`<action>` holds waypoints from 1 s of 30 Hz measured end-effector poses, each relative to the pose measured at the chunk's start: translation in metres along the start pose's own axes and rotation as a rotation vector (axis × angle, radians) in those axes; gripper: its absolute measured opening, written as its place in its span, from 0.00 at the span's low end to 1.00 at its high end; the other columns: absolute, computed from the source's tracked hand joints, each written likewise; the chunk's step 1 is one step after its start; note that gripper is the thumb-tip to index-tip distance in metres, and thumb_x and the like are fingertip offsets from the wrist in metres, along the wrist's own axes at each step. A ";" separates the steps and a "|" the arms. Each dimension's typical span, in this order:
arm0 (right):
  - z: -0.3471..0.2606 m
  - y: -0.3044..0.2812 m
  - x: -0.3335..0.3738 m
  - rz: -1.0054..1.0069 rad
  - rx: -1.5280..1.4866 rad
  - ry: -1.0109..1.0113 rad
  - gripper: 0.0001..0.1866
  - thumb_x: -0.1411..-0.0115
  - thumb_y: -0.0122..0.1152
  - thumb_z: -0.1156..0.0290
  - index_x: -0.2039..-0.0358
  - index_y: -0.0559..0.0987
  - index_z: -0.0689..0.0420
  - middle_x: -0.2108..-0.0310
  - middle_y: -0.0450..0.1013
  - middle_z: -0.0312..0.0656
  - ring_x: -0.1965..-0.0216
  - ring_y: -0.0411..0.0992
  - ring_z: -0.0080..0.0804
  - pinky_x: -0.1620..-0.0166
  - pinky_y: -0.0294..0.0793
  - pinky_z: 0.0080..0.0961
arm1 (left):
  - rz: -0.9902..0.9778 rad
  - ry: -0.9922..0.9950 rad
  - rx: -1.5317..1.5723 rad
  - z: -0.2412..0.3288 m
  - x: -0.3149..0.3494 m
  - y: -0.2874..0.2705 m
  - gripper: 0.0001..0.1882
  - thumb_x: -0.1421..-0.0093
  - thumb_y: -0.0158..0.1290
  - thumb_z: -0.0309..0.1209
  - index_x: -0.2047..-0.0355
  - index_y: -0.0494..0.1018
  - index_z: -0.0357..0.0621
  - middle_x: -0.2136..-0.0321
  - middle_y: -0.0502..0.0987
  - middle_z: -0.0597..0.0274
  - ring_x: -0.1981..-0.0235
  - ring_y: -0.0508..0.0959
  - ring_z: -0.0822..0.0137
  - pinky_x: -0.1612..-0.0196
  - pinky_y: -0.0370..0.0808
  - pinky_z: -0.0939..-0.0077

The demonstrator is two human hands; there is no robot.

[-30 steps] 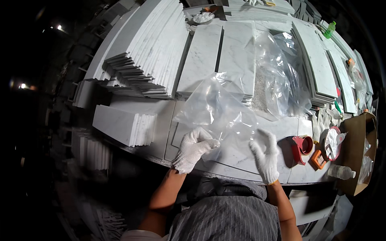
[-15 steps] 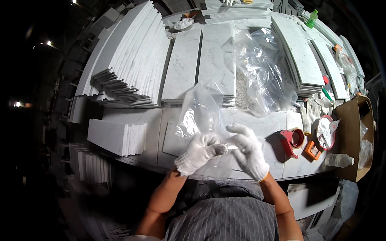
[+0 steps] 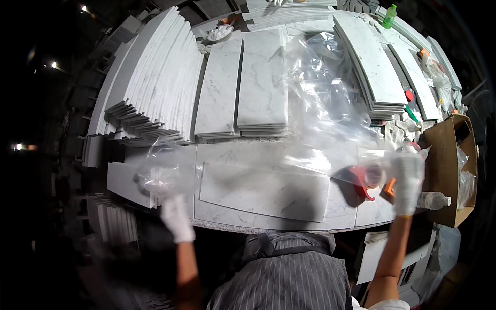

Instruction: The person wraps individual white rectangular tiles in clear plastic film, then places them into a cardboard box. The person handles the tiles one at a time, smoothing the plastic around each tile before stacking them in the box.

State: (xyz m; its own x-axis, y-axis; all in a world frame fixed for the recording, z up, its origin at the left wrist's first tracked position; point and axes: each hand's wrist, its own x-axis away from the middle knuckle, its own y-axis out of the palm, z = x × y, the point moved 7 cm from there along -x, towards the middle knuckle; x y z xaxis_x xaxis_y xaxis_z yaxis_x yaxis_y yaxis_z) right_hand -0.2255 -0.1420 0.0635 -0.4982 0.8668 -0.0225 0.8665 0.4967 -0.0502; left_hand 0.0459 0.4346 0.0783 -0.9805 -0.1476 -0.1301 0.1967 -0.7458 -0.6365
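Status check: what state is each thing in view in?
Left hand: gloved, blurred, grip unclear
Right hand: gloved, blurred, grip unclear
Left plastic sheet: crumpled, by the left hand
Front slab: lying flat
Cardboard box: open, clear plastic inside
Clear bottle: lying on its side
Green bottle: standing upright
Red tape dispenser: partly behind blurred plastic

A white left glove point(image 3: 176, 221) and a white right glove point(image 3: 407, 186), apparently knitted though motion blurs them, the right cuff edged in yellow. A dark grey garment point(image 3: 289, 281) with pale pinstripes covers the front, crossed by a black strap point(image 3: 297, 249). A white sleeve point(image 3: 387, 305) edges the right arm.
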 end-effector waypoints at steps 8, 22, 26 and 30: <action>0.055 0.233 0.063 -0.727 0.646 -0.257 0.53 0.48 0.69 0.68 0.28 0.46 0.44 0.29 0.50 0.52 0.65 0.79 0.55 0.63 0.80 0.43 | -0.827 0.055 0.388 0.073 0.112 0.208 0.19 0.42 0.60 0.28 0.84 0.63 0.39 0.57 0.82 0.52 0.54 0.79 0.65 0.52 0.74 0.73; 0.117 0.228 -0.089 -0.233 0.085 0.122 0.14 0.38 0.45 0.74 0.59 0.80 0.58 0.64 0.77 0.45 0.66 0.75 0.38 0.60 0.75 0.32 | -0.644 0.030 0.468 0.086 0.096 0.164 0.03 0.41 0.57 0.21 0.72 0.76 0.38 0.76 0.66 0.77 0.75 0.62 0.84 0.71 0.62 0.85; 0.065 0.135 -0.186 0.387 -0.062 -0.148 0.15 0.38 0.46 0.79 0.53 0.77 0.60 0.61 0.77 0.45 0.63 0.76 0.34 0.57 0.75 0.31 | -0.619 -0.182 0.350 0.070 0.094 0.167 0.10 0.42 0.57 0.19 0.78 0.69 0.39 0.78 0.66 0.78 0.76 0.62 0.84 0.72 0.61 0.85; 0.058 0.201 -0.202 0.198 0.863 -0.451 0.23 0.38 0.53 0.70 0.41 0.69 0.51 0.50 0.72 0.55 0.64 0.77 0.53 0.62 0.78 0.44 | -0.698 -0.095 0.316 0.092 0.106 0.195 0.12 0.43 0.59 0.21 0.80 0.68 0.40 0.78 0.68 0.75 0.75 0.65 0.84 0.73 0.62 0.84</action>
State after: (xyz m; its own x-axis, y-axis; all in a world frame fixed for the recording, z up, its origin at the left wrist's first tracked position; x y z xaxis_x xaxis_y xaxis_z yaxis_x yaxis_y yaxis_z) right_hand 0.0470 -0.2200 0.0002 -0.4680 0.7435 -0.4777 0.7042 -0.0129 -0.7099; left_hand -0.0202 0.2134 0.0101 -0.8760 0.3806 0.2962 -0.4634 -0.8345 -0.2982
